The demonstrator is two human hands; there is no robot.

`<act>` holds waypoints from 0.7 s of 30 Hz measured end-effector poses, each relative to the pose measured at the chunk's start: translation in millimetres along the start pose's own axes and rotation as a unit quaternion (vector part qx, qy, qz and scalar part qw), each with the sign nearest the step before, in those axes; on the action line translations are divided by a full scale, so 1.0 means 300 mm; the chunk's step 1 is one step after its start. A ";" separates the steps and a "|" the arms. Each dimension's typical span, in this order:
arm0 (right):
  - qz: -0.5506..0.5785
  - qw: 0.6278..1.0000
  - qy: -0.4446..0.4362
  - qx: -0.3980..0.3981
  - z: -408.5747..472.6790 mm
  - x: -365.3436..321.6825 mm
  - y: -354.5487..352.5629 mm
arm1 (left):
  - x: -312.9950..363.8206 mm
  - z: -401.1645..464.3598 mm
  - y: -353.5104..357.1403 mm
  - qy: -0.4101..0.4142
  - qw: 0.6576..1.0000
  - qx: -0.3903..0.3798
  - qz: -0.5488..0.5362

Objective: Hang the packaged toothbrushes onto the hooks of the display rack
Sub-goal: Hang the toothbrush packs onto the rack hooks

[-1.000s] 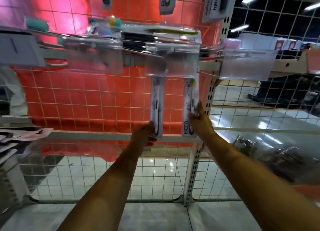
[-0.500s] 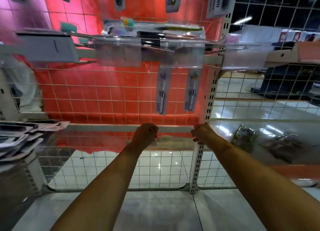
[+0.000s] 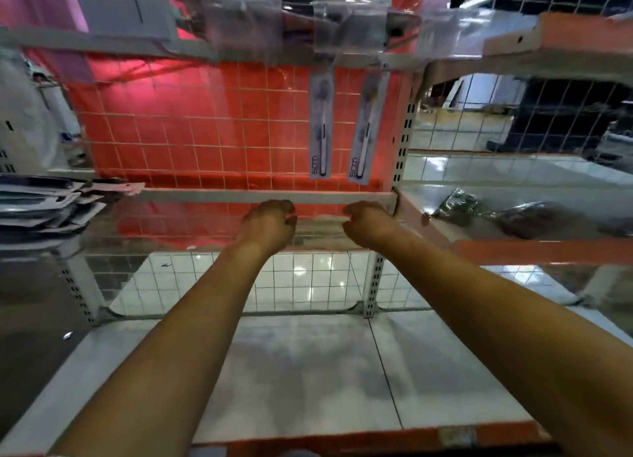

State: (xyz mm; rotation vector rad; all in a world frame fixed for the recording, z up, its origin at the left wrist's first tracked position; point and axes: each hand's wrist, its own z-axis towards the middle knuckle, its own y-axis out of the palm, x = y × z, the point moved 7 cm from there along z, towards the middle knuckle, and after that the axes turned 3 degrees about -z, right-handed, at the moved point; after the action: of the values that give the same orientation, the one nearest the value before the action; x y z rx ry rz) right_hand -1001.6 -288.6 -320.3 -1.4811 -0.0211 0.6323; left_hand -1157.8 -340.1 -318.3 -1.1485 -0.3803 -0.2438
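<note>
While two packaged toothbrushes (image 3: 320,128) hang side by side from the display rack (image 3: 404,138), left hand (image 3: 269,222) and right hand (image 3: 368,223) hold nothing, fingers loosely curled; a stack of packages (image 3: 44,200) at the shelf's left edge probably remains unhung

a shop: packaged toothbrushes (image 3: 320,128) hang on a wire grid rack (image 3: 205,131) under clear price tag holders (image 3: 349,28), beside metal shelving (image 3: 404,131).

A white wire grid (image 3: 191,138) backs red sheeting, above glossy pale floor tiles (image 3: 308,371) reflecting ceiling lights
</note>
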 end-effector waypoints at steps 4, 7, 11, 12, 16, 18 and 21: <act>-0.037 0.999 -0.001 -0.017 -0.003 -0.089 -0.047 | 0.008 0.013 -0.084 -0.017 0.999 -0.026 0.013; -0.061 0.998 -0.003 -0.036 -0.016 -0.153 -0.120 | 0.063 0.018 -0.162 -0.039 0.996 -0.076 0.020; -0.046 0.997 -0.010 -0.053 -0.053 -0.218 -0.263 | 0.161 0.010 -0.278 -0.023 0.991 -0.128 0.016; -0.040 0.998 -0.010 -0.057 -0.068 -0.232 -0.304 | 0.187 0.002 -0.308 -0.021 0.989 -0.144 0.018; -0.048 0.993 -0.023 -0.110 -0.141 -0.297 -0.453 | 0.292 -0.030 -0.439 -0.007 0.977 -0.204 0.061; -0.048 0.990 -0.027 -0.131 -0.176 -0.330 -0.531 | 0.344 -0.043 -0.515 -0.011 0.971 -0.227 0.067; -0.042 0.988 -0.030 -0.148 -0.234 -0.379 -0.638 | 0.417 -0.070 -0.632 -0.023 0.964 -0.255 0.069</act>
State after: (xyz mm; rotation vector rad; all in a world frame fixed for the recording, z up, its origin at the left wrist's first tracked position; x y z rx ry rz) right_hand -997.1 -391.0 -110.7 -1.7372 -0.2315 0.6235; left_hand -1112.2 -433.3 -115.3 -1.6838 -0.2812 -0.1975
